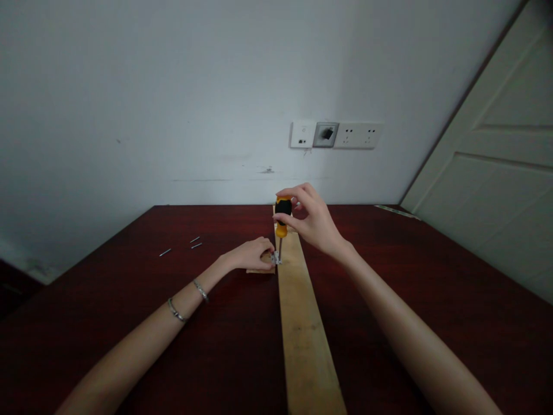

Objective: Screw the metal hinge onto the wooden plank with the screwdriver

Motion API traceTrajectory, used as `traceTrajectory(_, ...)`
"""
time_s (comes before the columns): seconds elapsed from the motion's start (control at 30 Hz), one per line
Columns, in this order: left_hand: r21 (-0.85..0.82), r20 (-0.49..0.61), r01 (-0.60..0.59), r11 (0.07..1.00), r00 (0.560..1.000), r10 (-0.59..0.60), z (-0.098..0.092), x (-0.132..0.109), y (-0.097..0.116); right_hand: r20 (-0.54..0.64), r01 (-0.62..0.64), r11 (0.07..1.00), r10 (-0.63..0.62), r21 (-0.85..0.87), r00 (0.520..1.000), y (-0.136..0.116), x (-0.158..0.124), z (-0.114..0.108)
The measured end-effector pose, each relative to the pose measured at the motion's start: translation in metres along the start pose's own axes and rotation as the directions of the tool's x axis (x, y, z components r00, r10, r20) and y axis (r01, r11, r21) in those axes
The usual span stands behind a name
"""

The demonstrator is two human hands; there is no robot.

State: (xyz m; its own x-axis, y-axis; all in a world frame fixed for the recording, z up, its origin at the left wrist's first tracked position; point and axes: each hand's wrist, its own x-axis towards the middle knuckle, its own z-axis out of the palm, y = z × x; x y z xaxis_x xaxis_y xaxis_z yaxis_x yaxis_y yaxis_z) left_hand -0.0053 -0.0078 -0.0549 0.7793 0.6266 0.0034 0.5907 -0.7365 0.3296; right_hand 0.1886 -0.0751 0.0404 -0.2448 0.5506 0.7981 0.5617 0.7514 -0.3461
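Observation:
My right hand (311,219) is closed around the handle of a yellow-and-black screwdriver (283,211), held upright. Its shaft points down to a small metal hinge (276,257) at the left edge of a long wooden plank (305,328). Whether the tip sits in a screw is too small to tell. My left hand (254,254), with two bracelets on the forearm, pinches at the hinge from the left. Beneath those fingers lies a short wooden piece (260,271), mostly covered by the hand, its end against the plank.
Three screws or nails (196,242) lie on the dark red tabletop (194,357) to the left. Behind it rises a white wall with a row of sockets (336,135). A pale panelled door (496,150) stands on the right. A thin strip (396,211) lies at the back right.

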Motion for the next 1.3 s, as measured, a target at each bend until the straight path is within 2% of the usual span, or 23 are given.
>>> traceTrajectory(0.17, 0.008, 0.002, -0.002, 1.000, 1.000, 0.002, 0.000, 0.001, 0.000, 0.057, 0.047, 0.998, -0.049, 0.036, 0.997, -0.002, 0.001, -0.004)
traceTrajectory(0.47, 0.015, -0.007, 0.013, 1.000, 1.000, -0.013, 0.000, 0.000, 0.002, -0.007, -0.043, 0.999, 0.043, -0.003, 0.999, 0.001, -0.001, 0.002)
traceTrajectory(0.8, 0.021, -0.002, -0.003, 1.000, 1.000, 0.003, 0.002, 0.002, -0.003, 0.117, -0.060, 0.998, 0.057, 0.023, 0.992, -0.004, 0.001, -0.004)
traceTrajectory(1.0, 0.011, 0.005, 0.011, 1.000, 1.000, -0.011, 0.001, 0.001, -0.001, 0.046, -0.092, 0.995, 0.094, -0.041, 0.995, -0.002, 0.001, -0.003)
traceTrajectory(1.2, 0.029, 0.000, -0.004, 1.000, 1.000, 0.004, 0.003, 0.003, -0.004, 0.137, -0.096, 0.992, 0.084, 0.085, 0.987, -0.005, 0.002, -0.010)
traceTrajectory(1.3, 0.038, -0.004, 0.006, 0.999, 1.000, -0.006, 0.003, 0.002, -0.003, 0.132, -0.092, 0.994, 0.083, 0.065, 0.988, -0.007, 0.001, -0.009)
